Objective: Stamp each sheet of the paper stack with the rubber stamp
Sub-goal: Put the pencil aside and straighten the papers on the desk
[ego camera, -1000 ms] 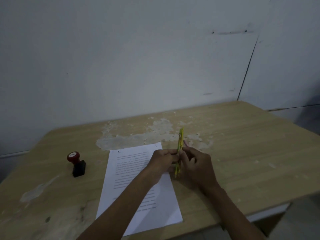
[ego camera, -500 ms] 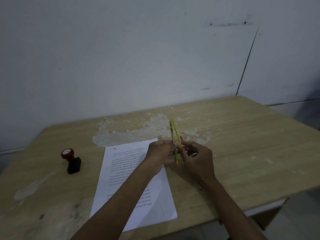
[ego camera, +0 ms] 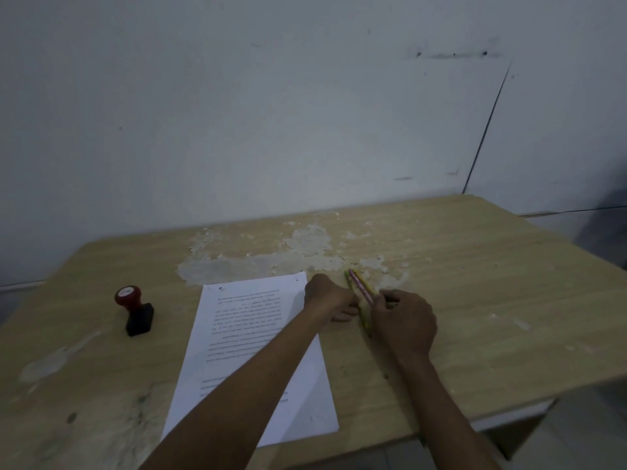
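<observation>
A stack of white printed paper (ego camera: 237,334) lies on the wooden table (ego camera: 475,300), in front of me. The rubber stamp (ego camera: 134,310), with a red knob and black base, stands upright left of the paper, untouched. My left hand (ego camera: 330,298) reaches across the paper's top right corner, fingers curled. My right hand (ego camera: 403,320) is just right of it and pinches two yellow pencils (ego camera: 359,291), which slant low over the table between the two hands. Whether the left hand still grips a pencil is unclear.
The table top has a patch of peeled, pale surface (ego camera: 271,259) behind the paper. A grey wall (ego camera: 305,113) rises close behind the table. The table's right front edge (ego camera: 509,408) drops off beside my right forearm.
The pencils were held upright between both hands; they have tilted down toward the table, right of the paper. The stamp and paper have not moved.
</observation>
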